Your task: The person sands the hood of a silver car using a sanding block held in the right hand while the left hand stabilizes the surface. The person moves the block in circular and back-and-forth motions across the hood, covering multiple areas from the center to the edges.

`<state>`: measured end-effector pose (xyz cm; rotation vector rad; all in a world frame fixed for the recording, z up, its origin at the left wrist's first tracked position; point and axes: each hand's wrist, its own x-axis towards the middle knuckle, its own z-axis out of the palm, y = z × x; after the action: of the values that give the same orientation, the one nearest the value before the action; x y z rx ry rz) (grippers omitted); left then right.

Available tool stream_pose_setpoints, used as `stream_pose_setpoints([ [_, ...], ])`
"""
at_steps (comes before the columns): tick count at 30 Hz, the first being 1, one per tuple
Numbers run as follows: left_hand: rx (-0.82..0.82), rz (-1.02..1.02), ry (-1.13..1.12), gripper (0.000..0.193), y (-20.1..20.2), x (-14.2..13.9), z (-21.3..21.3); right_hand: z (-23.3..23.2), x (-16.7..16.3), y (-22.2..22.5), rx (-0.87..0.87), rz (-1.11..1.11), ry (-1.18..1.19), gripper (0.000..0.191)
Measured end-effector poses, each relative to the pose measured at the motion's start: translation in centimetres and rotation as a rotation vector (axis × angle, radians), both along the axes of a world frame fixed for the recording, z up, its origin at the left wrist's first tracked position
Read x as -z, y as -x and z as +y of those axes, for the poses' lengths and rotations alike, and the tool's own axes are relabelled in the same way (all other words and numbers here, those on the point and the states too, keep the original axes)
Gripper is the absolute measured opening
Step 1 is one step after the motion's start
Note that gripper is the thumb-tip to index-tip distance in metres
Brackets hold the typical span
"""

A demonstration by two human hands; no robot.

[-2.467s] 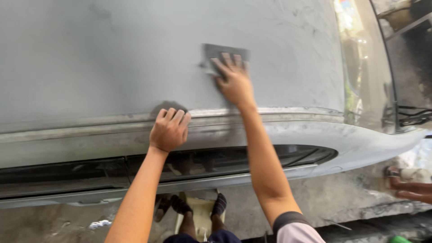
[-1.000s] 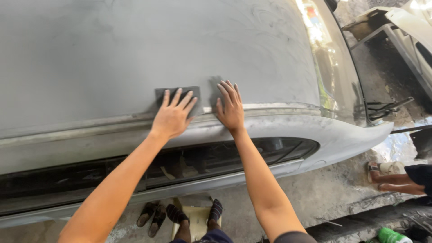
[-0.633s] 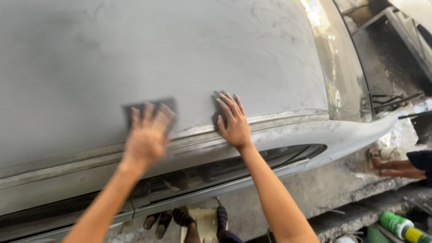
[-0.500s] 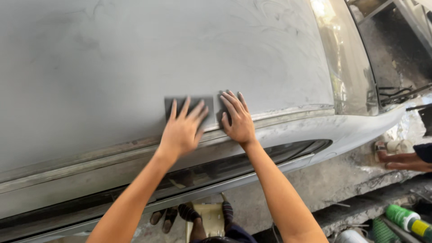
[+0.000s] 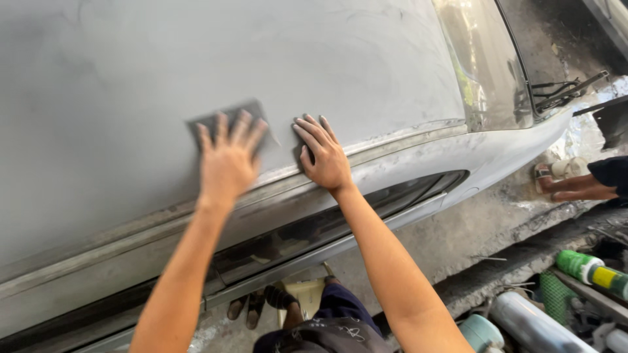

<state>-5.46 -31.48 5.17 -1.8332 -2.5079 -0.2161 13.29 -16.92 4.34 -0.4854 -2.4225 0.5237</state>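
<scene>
A broad, dull grey car hood [image 5: 196, 72], matt and streaked with sanding marks, fills most of the view and slopes down to a paler front edge and a dark grille slot [image 5: 366, 212] beneath it. At the upper right the tinted windscreen [image 5: 484, 72] meets the hood, with black wiper arms [image 5: 562, 91] lying along its base. Below the car is a rough, dusty concrete floor [image 5: 484, 229]; at the lower right lie a green and yellow bottle [image 5: 592, 269] and a silvery metal cylinder [image 5: 530, 323], and another person's foot in a sandal [image 5: 569, 186] shows at the right edge. The left hand [image 5: 229, 163], blurred by motion, lies flat on the hood with fingers spread, pressing a dark grey rectangular sheet of sandpaper [image 5: 226, 121] against the panel; the sheet shows above and beside the fingertips. The right hand [image 5: 324, 160] lies just beside it, also flat and open, fingers stretched up the slope, with a second dark piece of sandpaper [image 5: 301, 151] partly visible under the palm near the thumb. Both bare forearms reach up from the bottom of the frame. Between them, far below, the person's own feet and dark trousers stand on the floor by a pale yellowish container [image 5: 304, 297].
</scene>
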Motion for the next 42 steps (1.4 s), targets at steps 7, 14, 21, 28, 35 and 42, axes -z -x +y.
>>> stream_pose_setpoints([
  [7, -0.086, -0.017, -0.102, 0.063, 4.1, 0.6, -9.5, 0.1, 0.5, -0.4, 0.018, 0.01, -0.013, 0.045],
  [14, 0.1, -0.038, 0.072, 0.059, 1.9, 4.1, 1.5, 0.5, 1.0, -0.9, 0.03, 0.002, -0.003, 0.045],
  [21, -0.136, -0.105, -0.137, 0.058, 2.1, -2.1, -5.0, 0.7, 1.6, -1.4, 0.034, -0.016, 0.012, 0.044],
  [28, -0.011, -0.067, -0.036, 0.053, 1.2, -2.6, 0.5, 0.2, 1.2, -0.8, 0.049, -0.012, 0.015, 0.043],
  [35, -0.202, -0.213, -0.307, 0.055, -2.1, -3.0, -6.3, 1.1, 1.5, -1.6, 0.052, -0.028, -0.008, 0.044],
  [42, 0.001, 0.115, -0.203, 0.045, -1.7, -0.7, 0.2, 1.2, 1.9, -2.6, 0.056, -0.058, 0.005, 0.045],
])
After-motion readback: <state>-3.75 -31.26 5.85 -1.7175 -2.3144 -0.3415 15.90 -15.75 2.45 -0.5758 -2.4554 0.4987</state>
